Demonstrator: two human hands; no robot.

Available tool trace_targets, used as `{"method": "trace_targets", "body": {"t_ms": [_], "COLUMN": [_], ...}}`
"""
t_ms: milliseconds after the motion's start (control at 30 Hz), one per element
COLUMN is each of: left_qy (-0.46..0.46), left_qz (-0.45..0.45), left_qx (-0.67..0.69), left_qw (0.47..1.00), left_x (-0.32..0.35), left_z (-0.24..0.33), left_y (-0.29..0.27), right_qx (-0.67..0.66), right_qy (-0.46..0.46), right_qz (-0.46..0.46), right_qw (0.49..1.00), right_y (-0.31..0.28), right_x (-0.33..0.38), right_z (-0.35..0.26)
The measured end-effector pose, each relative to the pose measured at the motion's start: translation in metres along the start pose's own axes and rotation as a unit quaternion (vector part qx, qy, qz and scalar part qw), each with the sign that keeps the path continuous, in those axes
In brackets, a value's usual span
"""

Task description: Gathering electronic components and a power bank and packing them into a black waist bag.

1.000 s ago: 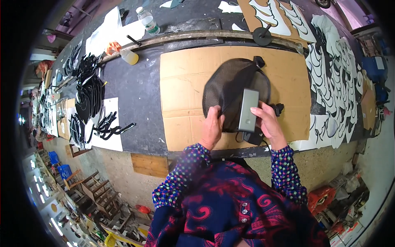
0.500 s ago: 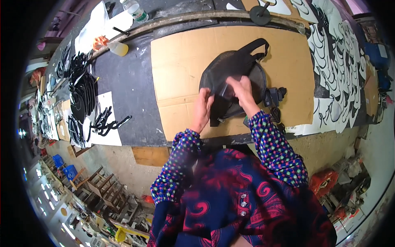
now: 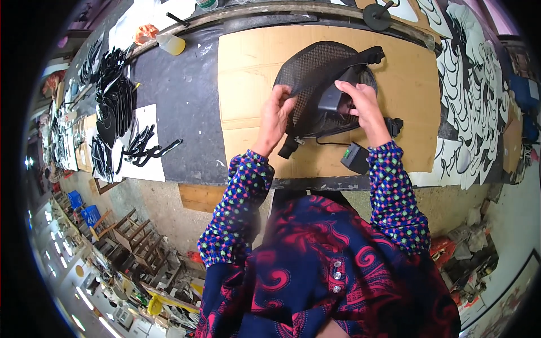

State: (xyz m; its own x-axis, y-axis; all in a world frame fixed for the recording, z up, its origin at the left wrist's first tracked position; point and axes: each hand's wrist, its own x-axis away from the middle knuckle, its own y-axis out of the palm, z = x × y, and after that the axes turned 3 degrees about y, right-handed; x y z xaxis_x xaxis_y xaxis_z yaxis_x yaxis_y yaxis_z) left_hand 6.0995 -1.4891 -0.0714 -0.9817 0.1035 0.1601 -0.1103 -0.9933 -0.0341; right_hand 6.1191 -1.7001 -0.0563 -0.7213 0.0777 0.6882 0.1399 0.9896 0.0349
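Observation:
A black mesh bag (image 3: 307,67) with straps is spread on a sheet of cardboard in front of me. My left hand (image 3: 275,110) pinches the bag's left edge. My right hand (image 3: 360,104) is closed on a dark, smooth box-shaped piece (image 3: 332,100), thumb on top, over the mesh. Whether that piece lies inside or on the bag, I cannot tell. Below the right wrist rests a small black box (image 3: 355,159) with a green patch, and a thin black cable runs near it. A black clip-like part (image 3: 393,127) lies right of my wrist.
The cardboard (image 3: 242,84) covers part of a dark table. Black strap pieces (image 3: 115,101) pile up at left, with white cut sheets (image 3: 468,112) at right. A rail (image 3: 253,14) with a round disc (image 3: 377,17) crosses the back, near a yellowish cup (image 3: 171,44).
Both hands have moved up and apart, spreading the bag wider. The strap's raised loop has dropped to the right. The small box with green and its cable now show more fully.

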Motion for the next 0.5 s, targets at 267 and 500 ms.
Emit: {"method": "trace_targets", "body": {"t_ms": [267, 500], "left_qy": [0.025, -0.085], "left_qz": [0.055, 0.029], "left_qx": [0.029, 0.07], "left_qw": [0.998, 0.994], "left_x": [-0.01, 0.002], "left_z": [-0.014, -0.02], "left_y": [-0.017, -0.01], "right_qx": [0.0, 0.034], "right_qy": [0.004, 0.035], "right_qz": [0.002, -0.011], "right_qw": [1.0, 0.999], "right_y": [-0.025, 0.021], "right_x": [0.011, -0.006], "right_z": [-0.001, 0.012]}}
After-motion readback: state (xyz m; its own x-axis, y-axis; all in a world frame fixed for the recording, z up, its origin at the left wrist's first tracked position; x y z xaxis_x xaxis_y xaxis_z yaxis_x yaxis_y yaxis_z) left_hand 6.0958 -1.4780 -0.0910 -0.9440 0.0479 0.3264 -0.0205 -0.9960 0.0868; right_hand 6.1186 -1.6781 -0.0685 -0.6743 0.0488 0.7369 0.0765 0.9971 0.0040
